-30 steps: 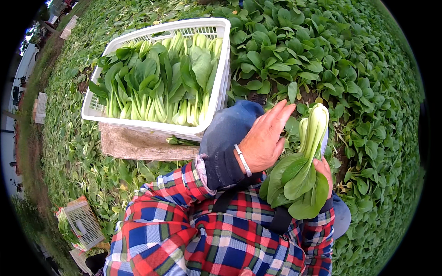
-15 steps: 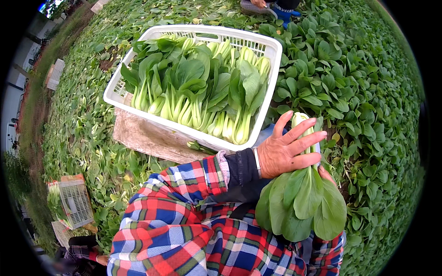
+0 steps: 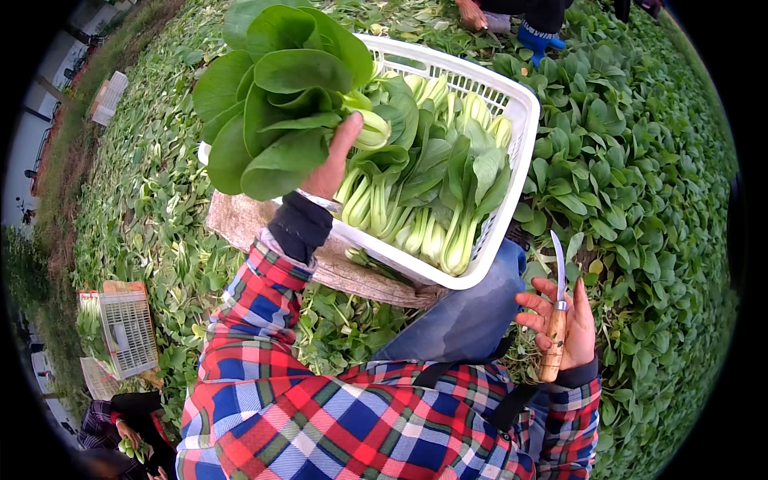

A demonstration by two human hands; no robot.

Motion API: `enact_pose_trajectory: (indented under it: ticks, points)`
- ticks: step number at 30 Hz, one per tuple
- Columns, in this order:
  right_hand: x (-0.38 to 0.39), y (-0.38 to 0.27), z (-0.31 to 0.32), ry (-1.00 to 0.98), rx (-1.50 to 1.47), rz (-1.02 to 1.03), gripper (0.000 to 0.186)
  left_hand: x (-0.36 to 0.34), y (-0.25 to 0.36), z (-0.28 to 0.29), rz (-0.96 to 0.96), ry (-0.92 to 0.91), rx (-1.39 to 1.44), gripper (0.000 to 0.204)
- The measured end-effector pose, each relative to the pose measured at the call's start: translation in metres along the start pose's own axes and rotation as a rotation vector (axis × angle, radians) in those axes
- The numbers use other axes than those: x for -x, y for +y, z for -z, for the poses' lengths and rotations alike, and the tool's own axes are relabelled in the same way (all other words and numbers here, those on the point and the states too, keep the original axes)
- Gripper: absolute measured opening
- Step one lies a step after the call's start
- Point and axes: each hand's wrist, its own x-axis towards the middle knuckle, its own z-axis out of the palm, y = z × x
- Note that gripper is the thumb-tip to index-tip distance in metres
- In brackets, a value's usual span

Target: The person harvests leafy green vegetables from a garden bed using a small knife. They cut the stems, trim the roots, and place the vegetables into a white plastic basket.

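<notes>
My left hand (image 3: 330,166) grips a head of bok choy (image 3: 288,96) by its pale base, over the left side of a white plastic crate (image 3: 520,160). The dark green leaves fan out toward the left and hide that side of the crate. Inside the crate, more bok choy (image 3: 420,172) lies packed in rows with pale stems. At the lower right, my right hand (image 3: 582,332) is palm up with a small curved knife (image 3: 554,344) in it. The wooden handle rests across the fingers and palm, and the blade points away from me.
Bok choy plants (image 3: 640,160) grow thickly on the right. A worn board (image 3: 352,278) lies under the crate, beside my knee (image 3: 456,316). Another crate (image 3: 128,332) stands at the left. Co-workers' hands show at the top (image 3: 472,16) and lower left (image 3: 128,432).
My left hand has carried the bok choy from my right hand, at the right, up and left over the crate. The knife in my right hand now shows plainly.
</notes>
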Motion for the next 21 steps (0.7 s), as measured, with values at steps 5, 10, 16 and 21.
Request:
enact_pose_trajectory:
  ticks: [5, 10, 16, 21]
  points:
    - [-0.001, -0.001, 0.021, 0.111, -0.042, 0.009, 0.053, -0.084, -0.104, 0.150, 0.108, 0.323, -0.467, 0.042]
    - [-0.010, -0.003, 0.033, 0.193, -0.038, 0.022, 0.051, -0.100, -0.145, 0.197, 0.158, 0.324, -1.183, 0.038]
    - [-0.017, -0.012, 0.041, 0.302, -0.012, 0.038, 0.049, -0.089, -0.161, 0.168, 0.711, 0.097, -1.467, 0.042]
    - [-0.032, -0.015, 0.043, 0.375, 0.023, 0.007, 0.047, -0.088, -0.217, 0.194, 0.914, -0.054, -1.580, 0.039]
